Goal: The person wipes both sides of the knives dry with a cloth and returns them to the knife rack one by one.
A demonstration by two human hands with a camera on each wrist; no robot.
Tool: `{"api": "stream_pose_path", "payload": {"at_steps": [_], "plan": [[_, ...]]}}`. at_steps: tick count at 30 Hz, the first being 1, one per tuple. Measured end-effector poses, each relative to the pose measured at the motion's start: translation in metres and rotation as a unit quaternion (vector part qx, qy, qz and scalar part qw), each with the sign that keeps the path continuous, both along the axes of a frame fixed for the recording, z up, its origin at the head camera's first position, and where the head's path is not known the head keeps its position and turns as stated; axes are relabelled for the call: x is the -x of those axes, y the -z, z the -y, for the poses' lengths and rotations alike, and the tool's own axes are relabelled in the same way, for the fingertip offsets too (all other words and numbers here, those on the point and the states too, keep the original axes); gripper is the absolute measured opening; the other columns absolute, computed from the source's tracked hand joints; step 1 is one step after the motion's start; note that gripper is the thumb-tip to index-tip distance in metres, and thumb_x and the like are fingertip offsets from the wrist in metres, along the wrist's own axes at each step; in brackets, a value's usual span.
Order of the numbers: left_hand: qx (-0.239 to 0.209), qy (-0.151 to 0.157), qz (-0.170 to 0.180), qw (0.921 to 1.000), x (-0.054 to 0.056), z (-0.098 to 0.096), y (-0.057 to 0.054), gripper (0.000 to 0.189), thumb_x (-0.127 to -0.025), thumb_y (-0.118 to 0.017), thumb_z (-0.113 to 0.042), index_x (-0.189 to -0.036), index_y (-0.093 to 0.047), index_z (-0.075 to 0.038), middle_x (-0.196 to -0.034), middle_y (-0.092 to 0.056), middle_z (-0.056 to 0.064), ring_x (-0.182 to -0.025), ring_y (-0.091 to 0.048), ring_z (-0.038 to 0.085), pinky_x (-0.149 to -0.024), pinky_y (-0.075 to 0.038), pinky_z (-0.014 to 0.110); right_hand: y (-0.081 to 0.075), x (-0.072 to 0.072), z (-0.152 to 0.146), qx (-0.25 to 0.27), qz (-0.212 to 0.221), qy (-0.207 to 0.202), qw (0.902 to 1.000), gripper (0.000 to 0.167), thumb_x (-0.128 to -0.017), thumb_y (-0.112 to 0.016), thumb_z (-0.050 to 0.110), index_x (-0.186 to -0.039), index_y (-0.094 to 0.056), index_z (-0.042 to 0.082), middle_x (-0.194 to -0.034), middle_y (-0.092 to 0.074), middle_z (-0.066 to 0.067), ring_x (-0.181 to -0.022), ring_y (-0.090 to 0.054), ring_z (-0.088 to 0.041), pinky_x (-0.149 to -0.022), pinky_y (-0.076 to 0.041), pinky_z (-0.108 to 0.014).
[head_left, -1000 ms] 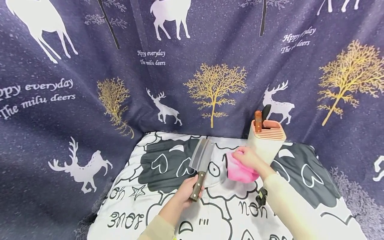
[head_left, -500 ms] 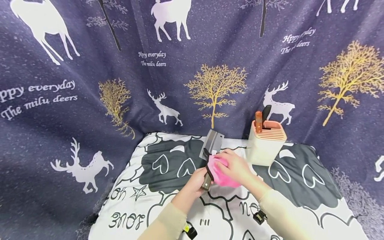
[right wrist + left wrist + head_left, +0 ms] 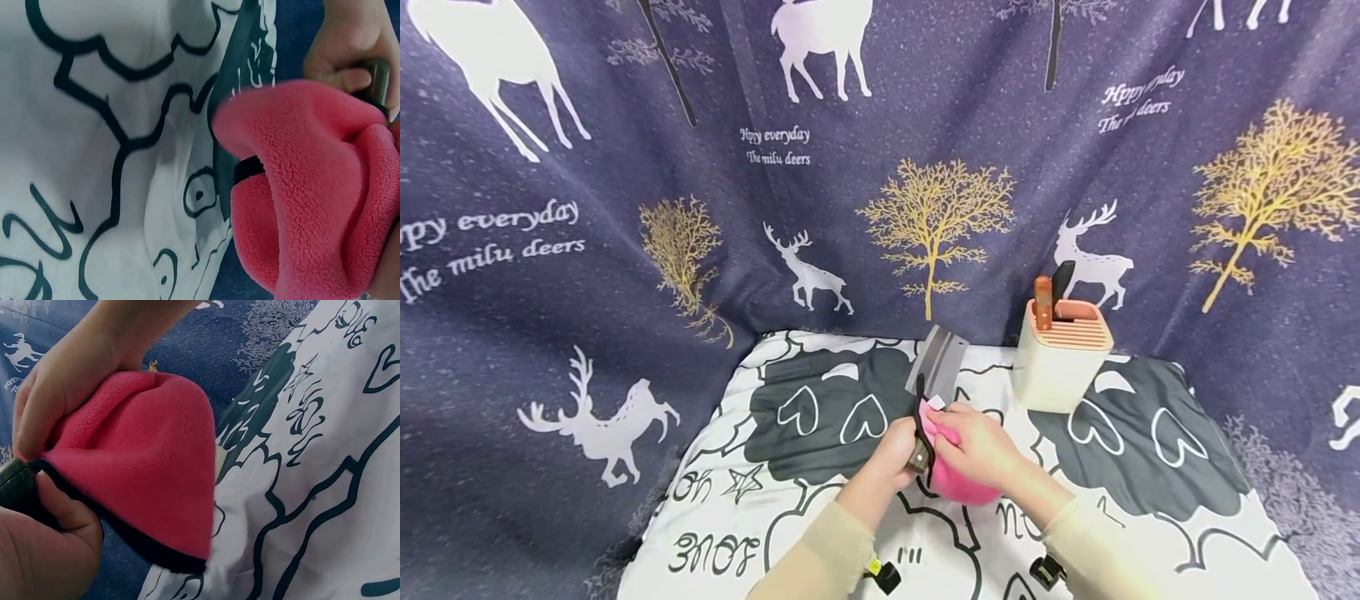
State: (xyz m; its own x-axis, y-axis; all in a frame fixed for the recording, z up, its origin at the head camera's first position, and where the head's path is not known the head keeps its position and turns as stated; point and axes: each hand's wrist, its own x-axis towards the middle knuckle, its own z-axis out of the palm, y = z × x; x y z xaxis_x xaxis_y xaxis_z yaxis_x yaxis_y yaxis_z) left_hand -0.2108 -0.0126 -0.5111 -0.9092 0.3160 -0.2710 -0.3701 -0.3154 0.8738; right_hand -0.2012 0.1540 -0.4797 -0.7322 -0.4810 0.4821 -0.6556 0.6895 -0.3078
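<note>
My left hand grips a cleaver by its dark handle. The cleaver's broad grey blade points away from me, toward the back of the bed cover. In my right hand is a pink fleece cloth with a black edge, bunched and laid against the handle near the blade's base. The left wrist view shows the cloth draped from the right hand, right beside the left thumb. In the right wrist view the cloth hides most of the right hand.
A cream knife block with a slotted orange top stands at the back right. A brown-handled knife and a black-handled one stick up from it. A patterned white and dark cover lies beneath, and a navy deer-print curtain hangs behind.
The right hand has brought the pink cloth left from beside the knife block onto the cleaver's handle. The left hand has moved the cleaver slightly right and away from me.
</note>
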Motion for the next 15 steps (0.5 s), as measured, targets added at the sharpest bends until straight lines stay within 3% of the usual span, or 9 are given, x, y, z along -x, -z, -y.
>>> {"api": "stream_pose_path", "payload": {"at_steps": [2, 4, 7, 10, 15], "plan": [[-0.012, -0.004, 0.008, 0.9999, 0.0, -0.002, 0.002, 0.025, -0.098, -0.045, -0.016, -0.08, -0.062, -0.019, -0.055, -0.052, -0.01, -0.044, -0.046, 0.003, -0.039, -0.035, 0.021, 0.001, -0.004, 0.001, -0.003, 0.001, -0.007, 1.0, 0.042, -0.087, -0.071, 0.019, -0.129, -0.073, 0.016, -0.087, -0.065, 0.006, -0.072, -0.054, -0.009, -0.064, -0.053, -0.029], [-0.036, -0.013, 0.019, 0.9991, 0.0, -0.005, 0.005, 0.024, -0.098, -0.047, -0.016, -0.081, -0.064, -0.018, -0.06, -0.057, -0.009, -0.05, -0.051, 0.003, -0.044, -0.04, 0.021, 0.001, -0.008, 0.002, -0.006, -0.001, -0.011, 0.9999, 0.043, -0.086, -0.072, 0.018, -0.129, -0.073, 0.017, -0.084, -0.063, 0.007, -0.071, -0.051, -0.008, -0.062, -0.051, -0.028], [-0.076, -0.037, 0.028, 0.996, -0.001, -0.009, 0.008, 0.023, -0.1, -0.049, -0.017, -0.084, -0.065, -0.016, -0.075, -0.065, -0.006, -0.069, -0.061, 0.006, -0.063, -0.052, 0.022, 0.003, -0.013, 0.004, -0.008, -0.003, -0.037, 0.9993, 0.046, -0.084, -0.071, 0.016, -0.13, -0.072, 0.015, -0.084, -0.062, 0.007, -0.072, -0.05, -0.007, -0.064, -0.05, -0.026], [-0.105, -0.059, 0.04, 0.9919, -0.004, -0.011, 0.009, 0.022, -0.102, -0.048, -0.02, -0.086, -0.063, -0.014, -0.085, -0.066, -0.004, -0.084, -0.063, 0.009, -0.083, -0.054, 0.023, 0.005, -0.021, 0.006, -0.005, -0.002, -0.062, 0.9981, 0.046, -0.083, -0.071, 0.014, -0.129, -0.072, 0.014, -0.085, -0.064, 0.008, -0.074, -0.051, -0.006, -0.066, -0.05, -0.023], [-0.11, -0.043, 0.049, 0.9917, -0.012, -0.012, 0.011, 0.026, -0.104, -0.043, -0.026, -0.089, -0.059, -0.014, -0.082, -0.063, -0.003, -0.079, -0.061, 0.008, -0.082, -0.052, 0.023, 0.009, -0.034, 0.005, 0.04, 0.035, -0.074, 0.9959, 0.044, -0.08, -0.072, 0.013, -0.124, -0.075, 0.014, -0.09, -0.068, 0.008, -0.076, -0.052, -0.003, -0.067, -0.049, -0.02]]}}
